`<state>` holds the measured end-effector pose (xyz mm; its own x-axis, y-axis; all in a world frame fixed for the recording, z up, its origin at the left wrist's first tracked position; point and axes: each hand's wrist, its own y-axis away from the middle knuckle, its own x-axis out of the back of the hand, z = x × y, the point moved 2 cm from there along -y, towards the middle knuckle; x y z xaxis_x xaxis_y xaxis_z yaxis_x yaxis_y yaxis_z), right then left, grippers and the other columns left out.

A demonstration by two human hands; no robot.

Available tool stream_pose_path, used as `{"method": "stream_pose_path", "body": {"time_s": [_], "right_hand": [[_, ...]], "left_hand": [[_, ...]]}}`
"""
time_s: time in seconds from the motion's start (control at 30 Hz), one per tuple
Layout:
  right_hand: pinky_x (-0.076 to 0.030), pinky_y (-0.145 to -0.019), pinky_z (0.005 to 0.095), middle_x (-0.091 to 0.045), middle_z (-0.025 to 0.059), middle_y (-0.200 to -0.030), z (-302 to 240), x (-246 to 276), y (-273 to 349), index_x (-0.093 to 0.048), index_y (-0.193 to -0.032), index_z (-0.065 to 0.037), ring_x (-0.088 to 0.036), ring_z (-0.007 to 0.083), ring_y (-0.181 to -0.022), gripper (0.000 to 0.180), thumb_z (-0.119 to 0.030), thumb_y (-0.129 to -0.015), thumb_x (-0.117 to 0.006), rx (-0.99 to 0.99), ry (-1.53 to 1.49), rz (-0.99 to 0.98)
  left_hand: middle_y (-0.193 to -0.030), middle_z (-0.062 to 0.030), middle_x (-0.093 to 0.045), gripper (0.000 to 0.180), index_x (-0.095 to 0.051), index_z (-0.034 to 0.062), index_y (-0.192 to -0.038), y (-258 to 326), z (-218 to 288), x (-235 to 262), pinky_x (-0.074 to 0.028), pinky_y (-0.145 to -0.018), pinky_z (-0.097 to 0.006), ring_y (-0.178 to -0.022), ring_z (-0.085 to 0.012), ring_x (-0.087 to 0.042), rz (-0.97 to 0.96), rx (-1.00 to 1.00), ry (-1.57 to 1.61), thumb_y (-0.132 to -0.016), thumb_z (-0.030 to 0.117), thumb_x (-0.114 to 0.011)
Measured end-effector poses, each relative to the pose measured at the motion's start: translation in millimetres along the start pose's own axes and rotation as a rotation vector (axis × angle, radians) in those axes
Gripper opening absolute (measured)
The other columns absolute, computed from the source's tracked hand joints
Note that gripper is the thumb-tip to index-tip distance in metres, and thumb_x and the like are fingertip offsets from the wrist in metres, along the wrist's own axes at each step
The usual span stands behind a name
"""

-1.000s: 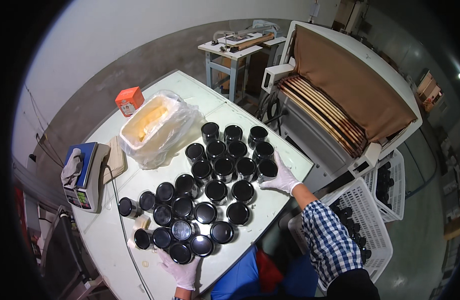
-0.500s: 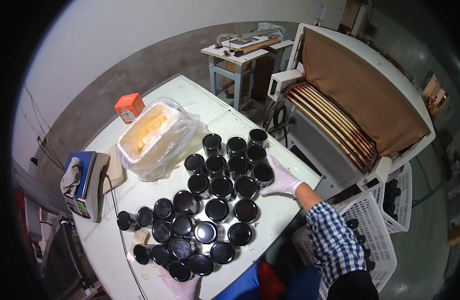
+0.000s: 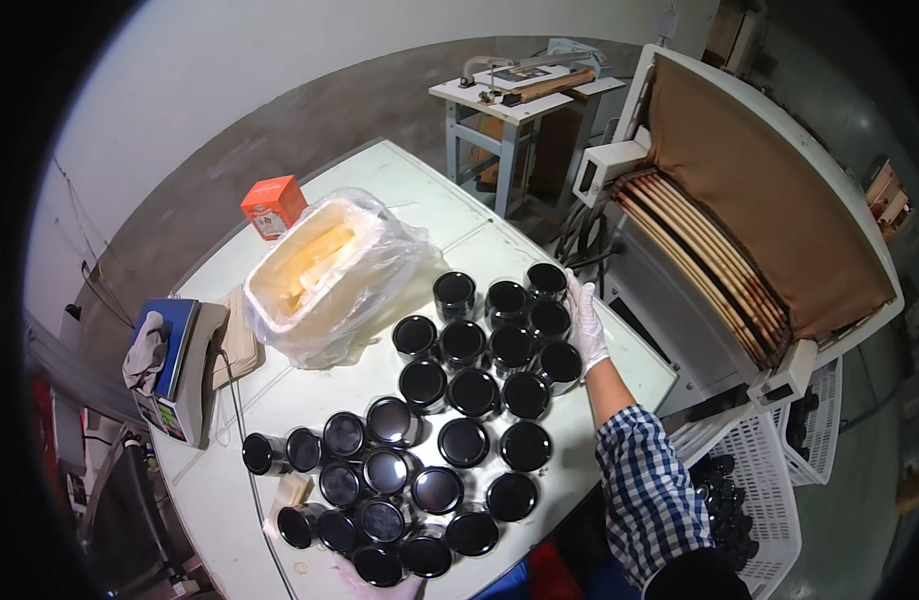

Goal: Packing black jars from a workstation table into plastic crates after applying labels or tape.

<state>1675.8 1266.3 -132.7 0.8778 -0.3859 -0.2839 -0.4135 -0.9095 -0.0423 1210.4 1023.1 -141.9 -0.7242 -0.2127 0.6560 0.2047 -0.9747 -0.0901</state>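
Several glass jars with glossy black lids [image 3: 473,392] stand in a loose cluster on the white table [image 3: 579,455]. My right hand [image 3: 586,325], in a white glove, lies along the right edge of the cluster. Its fingers are stretched out flat beside the far right jars, not wrapped round any one. At the near edge, my left hand [image 3: 404,588], also gloved, is mostly hidden behind the front jars, and its fingers cannot be made out. Left of the front jars lies a small beige piece [image 3: 291,490].
A plastic-lined tub [image 3: 269,345] with pale yellow contents stands behind the jars, near an orange box [image 3: 274,206]. A scale [image 3: 174,350] sits at left, a cable [image 3: 241,425] crossing the table. At right are a machine with rollers [image 3: 714,265] and white baskets [image 3: 784,520].
My right hand has slid away from me along the cluster's right edge, its fingers now straighter. My left hand shows less. The whole view has shifted, so table and jars appear farther right.
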Motion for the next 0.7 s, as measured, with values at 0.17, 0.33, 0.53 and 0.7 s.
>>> {"method": "stream_pose_path", "body": {"time_s": [0.17,0.33,0.53,0.7], "right_hand": [[-0.018,-0.119,0.0361,-0.028,0.0132,-0.155,18,2,-30,-0.026,-0.150,-0.001,-0.026,0.0237,-0.144,0.088,-0.067,-0.093,-0.038,0.036,0.181,-0.157],[-0.022,-0.116,0.0351,-0.038,0.0108,-0.151,30,-24,-45,-0.035,-0.148,-0.007,-0.031,0.0223,-0.140,0.080,-0.066,-0.095,-0.036,0.033,0.119,-0.203],[-0.012,-0.120,0.0363,-0.026,0.0138,-0.156,17,-64,-52,-0.027,-0.150,-0.002,-0.019,0.0247,-0.146,0.090,-0.070,-0.092,-0.033,-0.025,0.068,-0.241],[-0.020,-0.117,0.0350,-0.033,0.0126,-0.153,14,-90,-64,-0.031,-0.149,-0.004,-0.028,0.0237,-0.143,0.086,-0.069,-0.093,-0.037,-0.065,-0.003,-0.241]], "left_hand": [[-0.136,-0.0212,-0.040,0.137,-0.014,-0.0038,-0.149,-5,16,-3,-0.031,-0.110,-0.046,-0.127,-0.0344,-0.042,-0.001,0.025,0.177,-0.046,0.035,-0.095],[-0.140,-0.0237,-0.039,0.135,-0.012,-0.0055,-0.149,-10,5,-7,-0.031,-0.111,-0.046,-0.130,-0.0356,-0.042,0.021,-0.022,-0.037,-0.048,0.031,-0.094],[-0.139,-0.0229,-0.039,0.136,-0.009,-0.0062,-0.149,-23,15,-15,-0.031,-0.111,-0.045,-0.130,-0.0335,-0.042,0.014,-0.119,-0.056,-0.048,0.027,-0.094],[-0.139,-0.0221,-0.039,0.138,-0.008,-0.0069,-0.149,-39,29,-26,-0.032,-0.112,-0.043,-0.129,-0.0322,-0.042,0.014,-0.040,0.190,-0.047,0.025,-0.095]]}}
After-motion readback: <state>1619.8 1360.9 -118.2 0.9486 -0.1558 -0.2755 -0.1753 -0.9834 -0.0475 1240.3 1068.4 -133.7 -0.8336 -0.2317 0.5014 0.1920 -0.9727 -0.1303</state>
